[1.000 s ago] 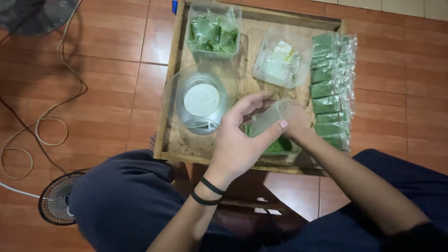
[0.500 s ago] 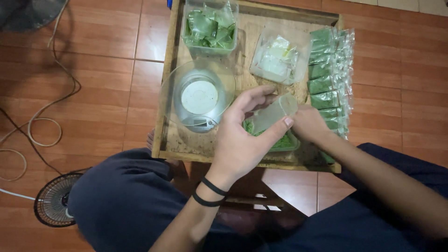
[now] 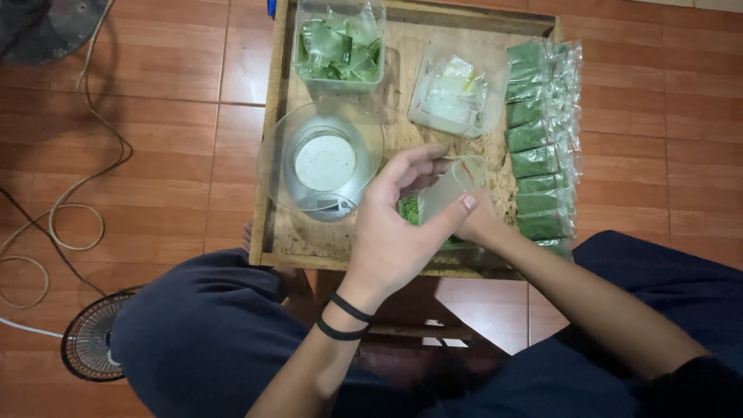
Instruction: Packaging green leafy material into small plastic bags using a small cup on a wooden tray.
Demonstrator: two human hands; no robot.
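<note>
From the head view we see our left hand [image 3: 395,232] at the centre of the frame, fingers curled round a small clear plastic bag [image 3: 449,190] held just above a tray of green powder [image 3: 410,209], while our right hand [image 3: 480,220] pinches the bag's lower right side. To the left sits a glass bowl [image 3: 275,166] on a kitchen scale [image 3: 325,166]. A row of filled green packets [image 3: 534,139] lines the right edge of the wooden tray [image 3: 271,155].

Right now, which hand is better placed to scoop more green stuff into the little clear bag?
Probably the right hand: it sits low beside the tub of green material. The left hand is pinching the clear bag open above it, so it looks occupied.
</note>
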